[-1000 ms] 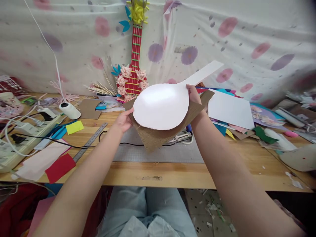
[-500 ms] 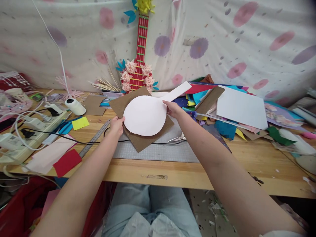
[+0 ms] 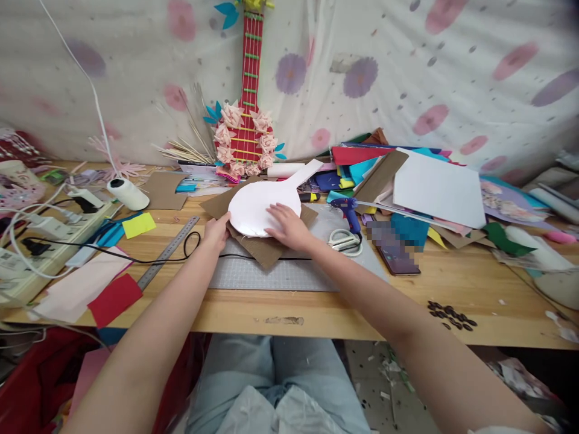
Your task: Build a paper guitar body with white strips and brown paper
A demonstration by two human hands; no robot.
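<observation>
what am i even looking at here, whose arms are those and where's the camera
No machine here: these are a person's two bare arms, filmed by a camera worn on their head, looking forward and down. They sit at a wooden table. The right hand lies flat on a white paddle-shaped paper cutout, which sits on a brown cardboard sheet partly over a grey cutting mat. The left hand touches the cardboard's edge. Nearby lie pale-handled scissors and a blue glue gun.

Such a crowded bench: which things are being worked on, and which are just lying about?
In use: white paddle-shaped cutout, brown cardboard beneath it, left hand at the cardboard's edge, right hand flat on the cutout.
Lying about: scissors, blue glue gun, steel ruler, thread spool, red paper guitar.
</observation>
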